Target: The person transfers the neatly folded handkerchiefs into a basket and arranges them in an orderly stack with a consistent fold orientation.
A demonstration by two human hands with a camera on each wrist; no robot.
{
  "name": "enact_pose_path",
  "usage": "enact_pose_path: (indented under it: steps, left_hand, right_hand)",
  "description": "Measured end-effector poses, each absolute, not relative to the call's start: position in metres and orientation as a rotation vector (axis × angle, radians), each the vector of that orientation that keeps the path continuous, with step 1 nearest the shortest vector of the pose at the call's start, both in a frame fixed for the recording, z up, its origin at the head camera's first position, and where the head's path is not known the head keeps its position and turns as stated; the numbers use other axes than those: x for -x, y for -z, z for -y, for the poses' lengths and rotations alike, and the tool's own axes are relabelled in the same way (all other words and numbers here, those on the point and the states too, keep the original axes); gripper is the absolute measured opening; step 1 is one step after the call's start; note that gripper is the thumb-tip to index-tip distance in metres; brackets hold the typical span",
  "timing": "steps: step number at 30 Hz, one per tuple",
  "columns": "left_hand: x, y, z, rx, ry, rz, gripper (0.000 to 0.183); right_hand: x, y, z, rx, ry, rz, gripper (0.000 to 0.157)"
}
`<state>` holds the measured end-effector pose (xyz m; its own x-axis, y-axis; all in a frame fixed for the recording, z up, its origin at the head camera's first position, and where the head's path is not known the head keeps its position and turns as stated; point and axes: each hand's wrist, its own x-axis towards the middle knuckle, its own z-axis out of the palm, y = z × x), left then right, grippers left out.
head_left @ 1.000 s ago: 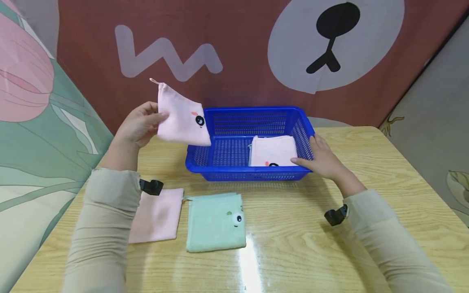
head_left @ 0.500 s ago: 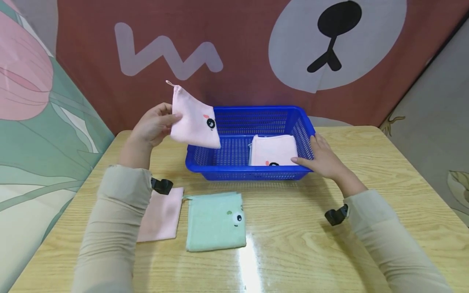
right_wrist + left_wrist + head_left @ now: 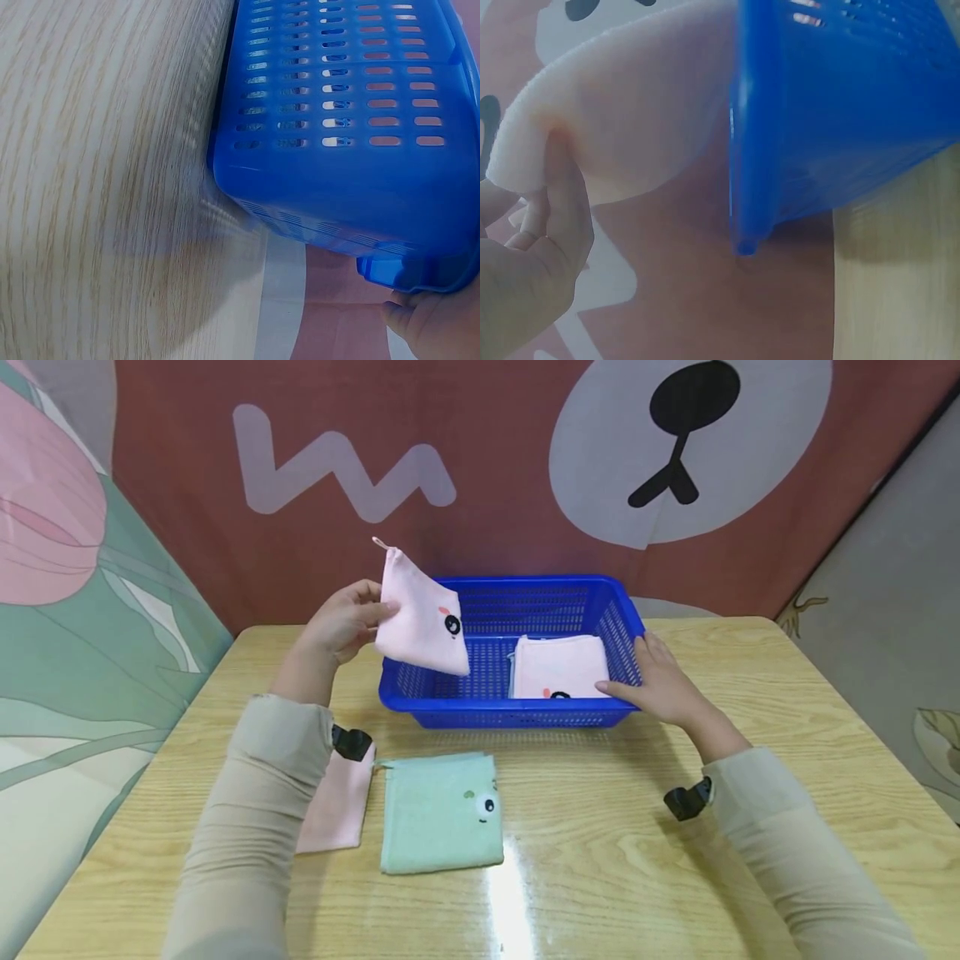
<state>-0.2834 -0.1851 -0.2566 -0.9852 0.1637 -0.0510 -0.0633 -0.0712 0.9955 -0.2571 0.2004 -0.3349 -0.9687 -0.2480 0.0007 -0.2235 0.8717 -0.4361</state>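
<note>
The left hand [image 3: 347, 620] pinches a pink cloth [image 3: 420, 610] by its left edge, thumb on the near face; the cloth hangs tilted at the left end of the blue basket [image 3: 510, 704], a small loop [image 3: 381, 543] at its top corner and a black eye [image 3: 452, 625] with a coral mark toward its right side; in the left wrist view its far part passes out of sight behind the basket's rim, and whether the two touch I cannot tell.

The right hand [image 3: 663, 685] grips the basket's near right corner, thumb over the rim and fingers along the right side; the right wrist view catches only a bit of that hand, at the rim's underside.

Inside the basket, at its right end, lies a folded pink towel [image 3: 562, 662], with a blue edge [image 3: 512, 677] showing at its left; on the desk [image 3: 600, 860], in front of the basket, a green towel [image 3: 435, 818] lies flat with one eye toward its right edge; just left of it lies another pink piece [image 3: 339, 802], partly hidden by the left sleeve [image 3: 247, 810]; behind the desk hangs a reddish-brown backdrop [image 3: 495, 468] with a cartoon muzzle.
</note>
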Motion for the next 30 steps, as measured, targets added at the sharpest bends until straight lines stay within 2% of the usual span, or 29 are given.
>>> enact_pose_path:
  steps: [30]
  left_hand:
    - [0.305,0.281,0.142,-0.06,-1.97,-2.115,0.009]
  right_hand:
    - [0.258,0.336,-0.201,0.379,0.687,-2.984,0.102]
